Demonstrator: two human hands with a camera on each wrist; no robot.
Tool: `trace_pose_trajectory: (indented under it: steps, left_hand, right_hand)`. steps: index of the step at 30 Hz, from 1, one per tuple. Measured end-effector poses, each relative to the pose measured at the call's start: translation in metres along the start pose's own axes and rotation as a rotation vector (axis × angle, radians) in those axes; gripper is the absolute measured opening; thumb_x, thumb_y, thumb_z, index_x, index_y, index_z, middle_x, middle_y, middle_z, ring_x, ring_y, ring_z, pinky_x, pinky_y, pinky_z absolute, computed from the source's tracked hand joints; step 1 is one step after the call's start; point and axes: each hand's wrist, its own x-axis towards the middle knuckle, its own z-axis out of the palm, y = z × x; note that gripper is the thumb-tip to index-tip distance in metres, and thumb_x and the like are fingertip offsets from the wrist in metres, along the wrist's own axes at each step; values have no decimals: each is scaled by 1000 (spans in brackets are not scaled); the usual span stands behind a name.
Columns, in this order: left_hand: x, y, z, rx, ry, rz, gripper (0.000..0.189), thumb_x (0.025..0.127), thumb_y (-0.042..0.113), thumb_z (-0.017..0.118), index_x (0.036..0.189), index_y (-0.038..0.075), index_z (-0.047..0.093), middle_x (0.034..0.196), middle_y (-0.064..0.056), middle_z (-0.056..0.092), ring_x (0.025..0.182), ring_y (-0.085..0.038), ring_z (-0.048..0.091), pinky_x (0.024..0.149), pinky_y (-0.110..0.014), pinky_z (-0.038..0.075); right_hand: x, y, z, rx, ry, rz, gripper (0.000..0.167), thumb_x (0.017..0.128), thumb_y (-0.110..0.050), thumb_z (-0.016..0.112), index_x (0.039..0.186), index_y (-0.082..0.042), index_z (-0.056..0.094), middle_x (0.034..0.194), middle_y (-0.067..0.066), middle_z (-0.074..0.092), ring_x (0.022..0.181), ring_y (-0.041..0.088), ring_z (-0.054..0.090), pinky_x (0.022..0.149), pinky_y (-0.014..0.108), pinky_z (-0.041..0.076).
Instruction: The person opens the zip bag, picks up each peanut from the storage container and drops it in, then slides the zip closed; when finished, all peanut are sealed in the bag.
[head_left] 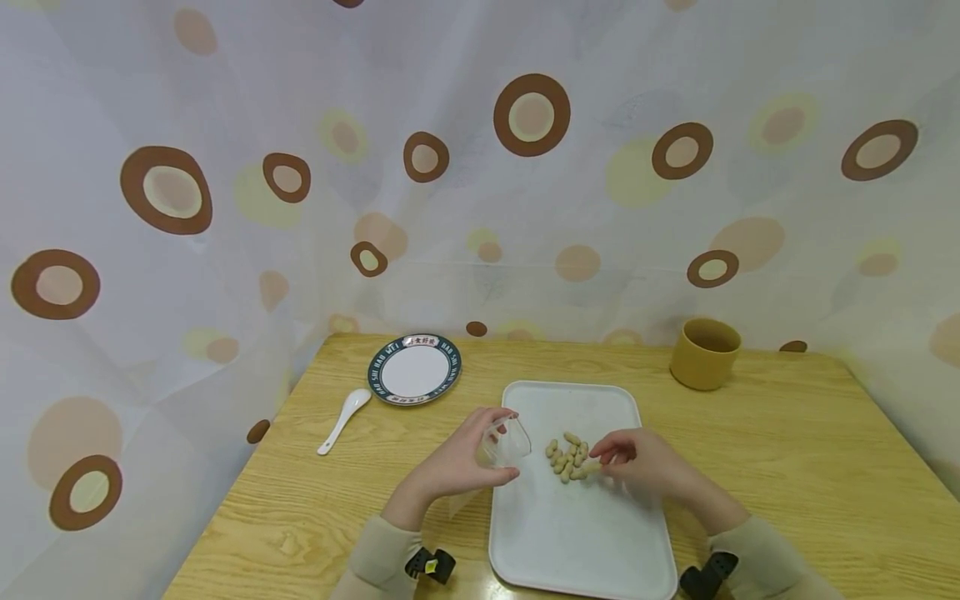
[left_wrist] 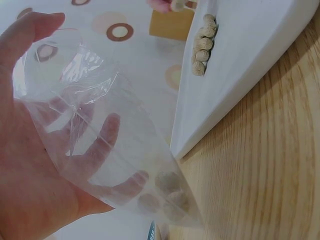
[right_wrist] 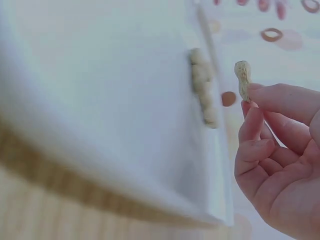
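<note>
My left hand (head_left: 463, 457) holds a clear plastic bag (head_left: 507, 443) at the left edge of the white tray (head_left: 577, 533), fingers and thumb spread around its mouth. In the left wrist view, several peanuts (left_wrist: 172, 192) show dimly through the bag's bottom end. On the tray lies a small pile of unshelled peanuts (head_left: 567, 461). Just right of that pile is my right hand (head_left: 651, 467). Between its thumb and fingertips it pinches a single peanut (right_wrist: 243, 80), which stands out upright past the fingers in the right wrist view.
A plate (head_left: 415, 369) with a dark green lettered rim lies at the back left of the wooden table (head_left: 795, 450). Beside it is a white spoon (head_left: 345, 421). A mustard-yellow cup (head_left: 705, 354) stands at the back right, close to the patterned curtain (head_left: 540, 208).
</note>
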Motion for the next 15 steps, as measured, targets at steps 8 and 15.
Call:
trace_pose_trajectory:
  steps: [8, 15]
  left_hand:
    - [0, 3, 1, 9, -3, -10, 75, 83, 39, 73, 148, 22, 39, 135, -5, 47, 123, -21, 49, 103, -46, 43]
    - [2, 3, 2, 8, -5, 4, 77, 82, 37, 74, 148, 19, 38, 139, -14, 46, 124, -24, 50, 103, -46, 44]
  right_hand:
    - [-5, -17, -10, 78, 59, 28, 25, 90, -14, 71, 112, -3, 71, 97, 6, 67, 82, 15, 57, 67, 23, 51]
    - [-6, -33, -11, 87, 95, 22, 29, 90, -17, 71, 115, -1, 70, 99, 7, 66, 83, 16, 58, 68, 24, 51]
